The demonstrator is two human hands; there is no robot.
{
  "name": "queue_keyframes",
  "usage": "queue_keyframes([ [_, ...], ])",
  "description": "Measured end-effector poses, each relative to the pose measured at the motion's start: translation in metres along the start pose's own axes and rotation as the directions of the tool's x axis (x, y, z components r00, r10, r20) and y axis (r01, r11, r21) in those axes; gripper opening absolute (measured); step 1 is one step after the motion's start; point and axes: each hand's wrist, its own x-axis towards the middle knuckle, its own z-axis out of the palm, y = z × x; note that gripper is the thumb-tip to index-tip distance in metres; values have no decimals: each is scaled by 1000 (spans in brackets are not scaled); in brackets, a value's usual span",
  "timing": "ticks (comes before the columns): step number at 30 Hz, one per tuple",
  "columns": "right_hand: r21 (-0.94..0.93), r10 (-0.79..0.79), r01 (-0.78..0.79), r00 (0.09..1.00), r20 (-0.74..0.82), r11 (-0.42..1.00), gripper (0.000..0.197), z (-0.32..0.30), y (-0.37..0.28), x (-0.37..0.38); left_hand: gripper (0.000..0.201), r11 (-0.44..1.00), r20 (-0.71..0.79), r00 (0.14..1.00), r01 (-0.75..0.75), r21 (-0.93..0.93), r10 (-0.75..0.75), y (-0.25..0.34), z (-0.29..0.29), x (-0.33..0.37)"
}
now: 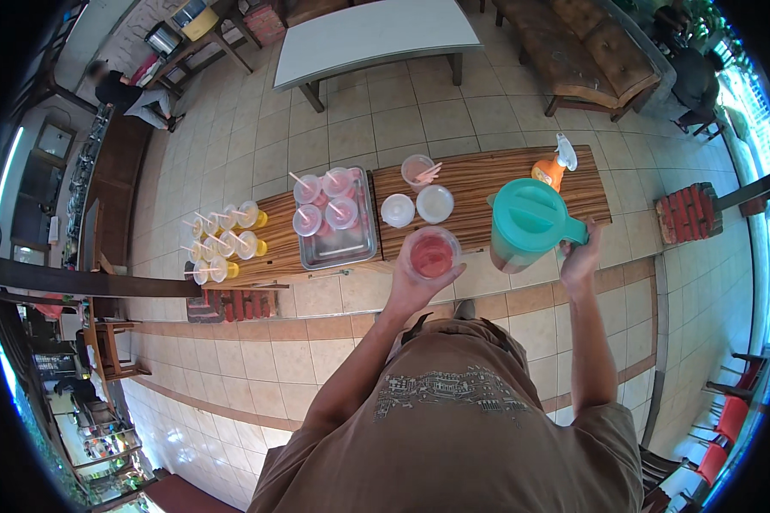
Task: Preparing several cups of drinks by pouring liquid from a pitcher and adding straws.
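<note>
My left hand (412, 286) is wrapped round a clear plastic cup (434, 255) with pink-red drink in it, held near the counter's front edge. In my right hand (580, 256) is the handle of a pitcher (529, 224) with a teal lid; reddish liquid shows low in its clear body. The pitcher is right of the cup and apart from it. Beyond the cup lie two stacks of clear lids (399, 210) and an open cup with pink straws (420, 171). Left of these, a metal tray (337, 251) bears several lidded pink drinks (342, 213) with straws.
Several lidded yellow drinks (246, 244) crowd the left end of the striped wooden counter (462, 168). An orange spray bottle (548, 173) with a white head stands at its right. Beyond are a white table (376, 38) and a brown sofa (565, 56). Other people sit farther off.
</note>
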Motion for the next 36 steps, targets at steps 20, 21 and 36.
queue_keyframes([
  [20, 54, 48, -49, 999, 7, 997, 36, 73, 125, 120, 62, 992, -293, 956, 47, 119, -10, 15, 28, -19],
  [21, 73, 47, -48, 999, 11, 996, 36, 73, 132, 124, 62, 992, -301, 954, 47, 116, -10, 16, 29, -18],
  [36, 121, 75, -87, 992, 97, 989, 36, 89, 159, 120, 60, 994, -366, 930, 72, 83, -36, 4, 35, -16],
])
